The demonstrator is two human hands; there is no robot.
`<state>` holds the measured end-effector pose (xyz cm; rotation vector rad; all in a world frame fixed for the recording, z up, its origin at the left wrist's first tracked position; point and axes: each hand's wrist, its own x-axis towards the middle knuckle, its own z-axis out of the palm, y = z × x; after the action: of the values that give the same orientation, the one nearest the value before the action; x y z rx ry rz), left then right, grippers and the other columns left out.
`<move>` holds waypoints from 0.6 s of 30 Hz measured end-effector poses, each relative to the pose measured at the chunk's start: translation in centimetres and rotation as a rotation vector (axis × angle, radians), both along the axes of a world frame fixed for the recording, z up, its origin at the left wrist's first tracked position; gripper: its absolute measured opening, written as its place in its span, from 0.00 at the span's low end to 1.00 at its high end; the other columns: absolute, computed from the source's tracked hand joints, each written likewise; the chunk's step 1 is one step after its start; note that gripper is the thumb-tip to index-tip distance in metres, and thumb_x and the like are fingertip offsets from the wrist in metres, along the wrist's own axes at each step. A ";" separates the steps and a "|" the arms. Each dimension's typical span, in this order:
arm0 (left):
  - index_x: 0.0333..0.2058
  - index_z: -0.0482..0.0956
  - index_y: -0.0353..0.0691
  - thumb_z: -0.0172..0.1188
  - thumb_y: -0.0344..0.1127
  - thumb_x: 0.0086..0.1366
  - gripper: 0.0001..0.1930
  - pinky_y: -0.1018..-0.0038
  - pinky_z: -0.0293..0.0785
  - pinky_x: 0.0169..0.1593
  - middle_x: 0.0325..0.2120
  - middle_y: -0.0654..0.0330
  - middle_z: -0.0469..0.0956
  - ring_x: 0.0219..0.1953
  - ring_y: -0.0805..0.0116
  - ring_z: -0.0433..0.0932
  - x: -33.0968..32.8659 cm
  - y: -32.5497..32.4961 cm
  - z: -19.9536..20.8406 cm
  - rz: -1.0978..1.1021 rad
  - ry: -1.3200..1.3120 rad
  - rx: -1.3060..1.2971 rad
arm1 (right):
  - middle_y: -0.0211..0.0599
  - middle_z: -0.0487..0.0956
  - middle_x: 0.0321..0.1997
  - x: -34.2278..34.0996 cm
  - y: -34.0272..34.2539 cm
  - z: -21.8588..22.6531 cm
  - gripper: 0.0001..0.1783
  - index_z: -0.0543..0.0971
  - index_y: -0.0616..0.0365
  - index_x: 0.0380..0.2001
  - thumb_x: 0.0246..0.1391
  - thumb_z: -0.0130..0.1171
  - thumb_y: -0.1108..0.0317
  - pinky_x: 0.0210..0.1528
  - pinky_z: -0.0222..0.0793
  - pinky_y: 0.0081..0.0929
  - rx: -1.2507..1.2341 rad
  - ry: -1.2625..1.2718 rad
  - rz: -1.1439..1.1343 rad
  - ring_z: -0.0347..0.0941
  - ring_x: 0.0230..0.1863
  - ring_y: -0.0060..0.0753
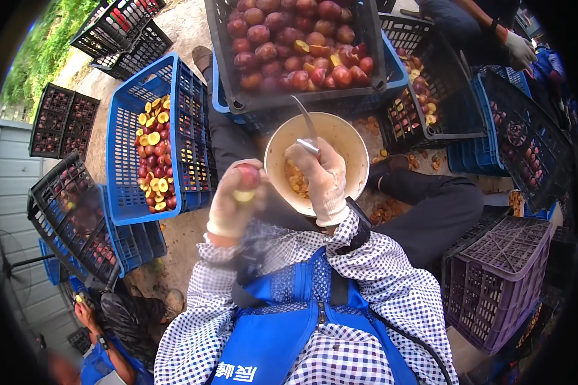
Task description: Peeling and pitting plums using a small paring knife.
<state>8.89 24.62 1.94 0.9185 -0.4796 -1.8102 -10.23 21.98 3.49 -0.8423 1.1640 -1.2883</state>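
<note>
My left hand (228, 206), in a pale work glove, is closed around a red plum (248, 174). Yellow cut flesh shows at the plum's lower side; motion smears this hand a little. In my gloved right hand (322, 178) is a knife (307, 117) with a curved blade, its tip pointing up and away from me. This hand is over a cream bucket (359, 142) between my legs, with yellowish fruit scraps (295, 179) inside. Just beyond the bucket stands a black crate (289, 102) of whole plums and some cut pieces, resting on a blue crate.
A blue crate (119, 154) of halved plums stands left. Black crates (453, 83) with fruit and a purple crate (494, 282) are at right. Scraps (388, 210) litter the ground near my leg. Other people sit at the lower left (119, 350) and upper right (478, 25).
</note>
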 end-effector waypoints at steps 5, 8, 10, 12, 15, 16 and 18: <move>0.54 0.72 0.34 0.66 0.60 0.60 0.36 0.79 0.73 0.30 0.33 0.60 0.79 0.30 0.78 0.77 15.6 -2.1 2.8 0.624 -1.420 -0.130 | 0.31 0.82 0.31 -4.2 0.5 -0.7 0.15 0.82 0.65 0.41 0.56 0.66 0.64 0.35 0.69 0.17 0.117 0.024 -0.080 0.75 0.32 0.18; 0.51 0.74 0.31 0.62 0.60 0.65 0.33 0.83 0.71 0.30 0.32 0.61 0.78 0.28 0.80 0.74 14.8 -4.8 3.8 0.543 -1.228 -0.172 | 0.33 0.83 0.34 -6.0 1.3 -2.6 0.15 0.81 0.65 0.44 0.58 0.65 0.66 0.36 0.70 0.17 0.243 -0.042 -0.181 0.76 0.33 0.18; 0.50 0.76 0.32 0.58 0.58 0.68 0.29 0.82 0.71 0.31 0.33 0.61 0.78 0.27 0.79 0.73 6.1 -8.8 4.6 0.400 -1.091 -0.321 | 0.32 0.83 0.34 -6.3 1.5 -4.1 0.15 0.81 0.64 0.44 0.58 0.65 0.66 0.36 0.70 0.17 0.255 -0.067 -0.224 0.75 0.33 0.19; 0.51 0.75 0.35 0.56 0.54 0.70 0.25 0.76 0.73 0.34 0.35 0.59 0.79 0.29 0.74 0.75 -1.8 -12.9 3.6 0.213 -1.142 -0.522 | 0.28 0.77 0.24 -5.6 1.3 -5.0 0.16 0.79 0.62 0.39 0.57 0.65 0.61 0.17 0.55 0.12 0.187 0.013 -0.256 0.62 0.18 0.10; 0.55 0.74 0.39 0.58 0.46 0.68 0.22 0.68 0.75 0.44 0.42 0.50 0.78 0.42 0.57 0.80 -12.6 -19.0 2.5 0.178 -1.462 -0.987 | 0.26 0.76 0.22 -5.8 1.4 -4.6 0.15 0.79 0.63 0.37 0.56 0.65 0.61 0.18 0.53 0.13 0.232 0.106 -0.181 0.61 0.17 0.10; 0.55 0.73 0.40 0.61 0.49 0.65 0.26 0.62 0.74 0.48 0.47 0.50 0.77 0.49 0.52 0.77 -15.5 -21.0 2.1 0.085 -1.662 -1.002 | 0.26 0.76 0.21 -5.9 1.3 -3.8 0.14 0.79 0.62 0.35 0.55 0.65 0.61 0.19 0.53 0.13 0.248 0.066 -0.164 0.61 0.17 0.10; 0.55 0.73 0.40 0.63 0.52 0.62 0.29 0.57 0.71 0.51 0.52 0.52 0.74 0.54 0.49 0.73 -20.0 -23.0 2.3 -0.051 -1.848 -1.055 | 0.25 0.75 0.21 -5.8 1.1 -3.4 0.13 0.79 0.61 0.34 0.55 0.64 0.61 0.19 0.53 0.13 0.266 0.036 -0.180 0.62 0.17 0.10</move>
<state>-11.08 1.65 4.22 1.4520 -2.2185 0.0022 -16.07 23.13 0.12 -0.5770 1.4294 -1.2313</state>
